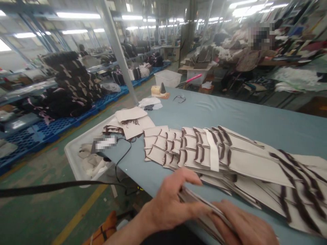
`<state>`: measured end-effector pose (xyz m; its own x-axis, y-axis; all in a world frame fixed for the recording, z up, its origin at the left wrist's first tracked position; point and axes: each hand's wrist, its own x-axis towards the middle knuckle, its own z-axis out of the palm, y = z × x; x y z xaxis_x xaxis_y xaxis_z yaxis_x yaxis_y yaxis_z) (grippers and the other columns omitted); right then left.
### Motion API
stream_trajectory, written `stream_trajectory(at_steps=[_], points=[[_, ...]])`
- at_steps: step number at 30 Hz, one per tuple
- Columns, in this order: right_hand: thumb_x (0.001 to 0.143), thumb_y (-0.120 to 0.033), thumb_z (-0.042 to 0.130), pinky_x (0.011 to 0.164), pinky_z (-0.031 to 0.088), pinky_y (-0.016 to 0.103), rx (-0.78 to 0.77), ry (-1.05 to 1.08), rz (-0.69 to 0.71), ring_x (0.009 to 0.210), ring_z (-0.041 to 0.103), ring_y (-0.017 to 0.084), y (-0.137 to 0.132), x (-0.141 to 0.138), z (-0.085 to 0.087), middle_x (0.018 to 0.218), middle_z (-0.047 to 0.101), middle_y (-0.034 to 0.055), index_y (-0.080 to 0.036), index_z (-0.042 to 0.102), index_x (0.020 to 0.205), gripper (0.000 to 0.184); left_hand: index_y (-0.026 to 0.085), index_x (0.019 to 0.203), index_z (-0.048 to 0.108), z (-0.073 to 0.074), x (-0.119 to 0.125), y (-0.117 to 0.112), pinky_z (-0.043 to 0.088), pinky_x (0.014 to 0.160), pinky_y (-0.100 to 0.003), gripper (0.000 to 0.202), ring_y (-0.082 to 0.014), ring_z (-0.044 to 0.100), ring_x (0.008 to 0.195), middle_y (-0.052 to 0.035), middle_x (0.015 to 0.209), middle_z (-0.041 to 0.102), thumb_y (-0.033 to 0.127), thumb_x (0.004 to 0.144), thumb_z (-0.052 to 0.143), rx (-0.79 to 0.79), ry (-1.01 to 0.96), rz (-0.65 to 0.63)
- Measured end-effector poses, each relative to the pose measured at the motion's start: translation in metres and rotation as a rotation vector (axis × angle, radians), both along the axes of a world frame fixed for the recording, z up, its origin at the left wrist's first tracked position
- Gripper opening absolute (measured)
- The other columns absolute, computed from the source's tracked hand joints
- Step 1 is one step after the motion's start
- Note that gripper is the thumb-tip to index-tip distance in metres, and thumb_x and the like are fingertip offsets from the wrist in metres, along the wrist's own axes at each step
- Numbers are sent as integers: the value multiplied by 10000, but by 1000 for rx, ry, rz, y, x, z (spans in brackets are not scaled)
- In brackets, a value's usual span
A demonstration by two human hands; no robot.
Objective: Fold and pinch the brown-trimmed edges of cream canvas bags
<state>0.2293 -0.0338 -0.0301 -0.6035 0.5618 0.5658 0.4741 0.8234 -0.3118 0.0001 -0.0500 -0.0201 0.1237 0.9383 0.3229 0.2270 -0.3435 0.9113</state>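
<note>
My left hand point(173, 200) is closed around the left end of a beige fabric panel point(195, 199), which seems to have more than one layer. Farther along the same panel, my right hand point(240, 224) grips its upper edge, its fingers partly hidden. Both hands are at the near edge of the blue-grey table point(230, 109). Just beyond them lies a long overlapping row of beige fabric pieces point(255, 163) with dark brown strips. A loose white strip point(212, 149) rests across that row.
Beige panels point(139, 124) with brown threads lie at the table's left corner, by a black cord point(119, 163). A white bin point(74, 153) of scraps stands beside it. Eyeglasses point(180, 98) lie at the far edge. Another person point(249, 58) sits at the back right.
</note>
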Motion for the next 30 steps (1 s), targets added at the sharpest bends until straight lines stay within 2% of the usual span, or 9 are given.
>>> stream_trajectory(at_steps=[2, 5, 9, 13, 19, 21, 24, 27, 30], points=[[1104, -224, 520, 572, 506, 227, -93, 81, -100, 563, 704, 125, -4, 6, 11, 722, 716, -9, -222, 640, 1002, 157, 207, 1150, 701, 0, -3, -5, 575, 917, -291, 454, -210, 704, 1010, -66, 1099, 746, 473, 834, 889, -60, -75, 173], [1099, -240, 535, 554, 466, 236, -170, 142, -166, 550, 638, 120, -10, 13, 20, 672, 650, -22, -218, 644, 920, 210, 225, 1072, 729, -6, -5, -11, 558, 934, -272, 244, -188, 709, 980, -29, 1040, 758, 301, 874, 850, -86, 4, 227], [1105, -255, 527, 555, 425, 260, -176, 125, -154, 551, 578, 131, -17, 20, 15, 663, 639, -8, -190, 673, 937, 232, 226, 1004, 731, -12, 6, -17, 551, 893, -241, 145, -167, 721, 935, 0, 984, 770, 212, 874, 794, -37, 115, 179], [1108, -237, 519, 560, 393, 263, -137, 107, -160, 549, 542, 132, -25, 27, 12, 661, 632, 4, -173, 686, 963, 231, 199, 852, 688, -5, 24, -22, 529, 746, -232, 70, -156, 681, 780, 7, 829, 729, 235, 908, 710, -59, 179, 76], [1108, -277, 520, 568, 354, 282, -126, 39, -205, 551, 514, 141, -39, 36, 6, 640, 604, 7, -177, 697, 920, 277, 187, 837, 698, 21, 43, -21, 497, 690, -258, 257, -170, 635, 719, -5, 781, 720, 367, 970, 570, -350, 230, -40], [1071, -255, 565, 575, 371, 272, -247, 110, -237, 566, 522, 136, -47, 36, 3, 662, 614, 1, -177, 698, 935, 206, 189, 875, 705, 26, 46, -20, 496, 682, -253, 307, -170, 638, 726, -1, 787, 722, 387, 1006, 510, -469, 174, -100], [950, -225, 662, 574, 410, 241, -660, 264, -321, 582, 518, 118, -55, 31, 5, 693, 614, -28, -193, 674, 930, 39, 190, 923, 724, 26, 51, -22, 490, 670, -245, 290, -165, 636, 716, 10, 769, 713, 370, 1006, 513, -564, 126, -147], [860, -295, 718, 578, 423, 230, -1039, 361, -317, 602, 496, 111, -53, 24, 13, 683, 564, -53, -208, 613, 872, 137, 191, 933, 748, 22, 54, -28, 502, 706, -247, 234, -169, 655, 741, 4, 800, 737, 309, 976, 551, -565, 142, -166], [853, -409, 704, 549, 388, 230, -1242, 467, -190, 593, 445, 107, -44, 20, 20, 665, 506, -62, -225, 539, 821, 249, 204, 919, 764, 21, 55, -33, 509, 706, -261, 228, -179, 658, 730, 0, 796, 749, 296, 973, 563, -500, 161, -137]])
